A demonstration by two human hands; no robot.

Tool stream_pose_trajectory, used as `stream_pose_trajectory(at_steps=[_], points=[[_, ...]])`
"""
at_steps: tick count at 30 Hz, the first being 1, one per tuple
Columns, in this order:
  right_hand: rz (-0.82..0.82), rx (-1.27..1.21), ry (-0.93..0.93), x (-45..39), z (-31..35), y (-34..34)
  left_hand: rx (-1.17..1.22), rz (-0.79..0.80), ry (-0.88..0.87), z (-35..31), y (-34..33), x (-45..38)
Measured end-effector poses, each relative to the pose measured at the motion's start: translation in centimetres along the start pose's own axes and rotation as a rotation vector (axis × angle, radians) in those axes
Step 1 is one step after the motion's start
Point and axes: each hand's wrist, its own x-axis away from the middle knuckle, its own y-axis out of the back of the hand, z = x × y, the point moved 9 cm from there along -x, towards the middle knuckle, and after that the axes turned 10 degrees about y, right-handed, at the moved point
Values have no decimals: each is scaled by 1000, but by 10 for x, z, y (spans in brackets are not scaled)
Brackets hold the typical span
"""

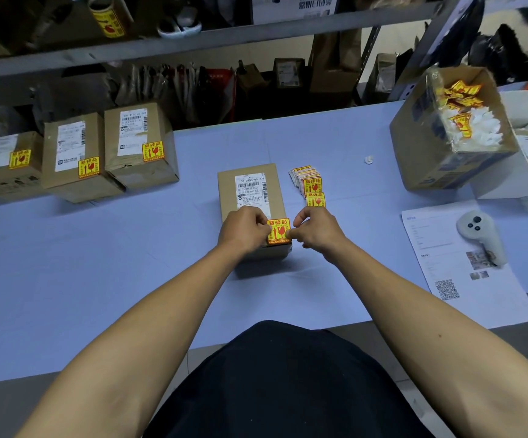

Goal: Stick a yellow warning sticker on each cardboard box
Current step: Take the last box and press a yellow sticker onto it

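A cardboard box [251, 197] sits mid-table [98, 279], with a sticker [278, 231] on its near right corner, between the left hand [246, 229] and the right hand [316, 230]. A sticker stack [308, 183] lies just right of it. Three stickered boxes [79, 156] line the far left. An open carton [452, 128] stands far right, with a sheet of paper [465, 267] before it and a controller [480, 238] on that sheet
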Motion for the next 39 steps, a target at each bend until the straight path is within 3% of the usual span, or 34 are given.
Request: stream_pose_trajectory(at_steps=[17, 22, 30, 35, 39], points=[[52, 310, 75, -11, 9, -3, -162, -50, 38, -4, 5, 1], [67, 189, 33, -13, -4, -4, -211, -88, 93, 6, 15, -1], [45, -49, 43, -16, -10, -14, -191, -186, 3, 9, 10, -2], [26, -40, 41, -22, -8, -19, -29, -101, 96, 23, 0, -7], [12, -164, 14, -23, -15, -20, 48, -122, 91, 30, -1, -9]])
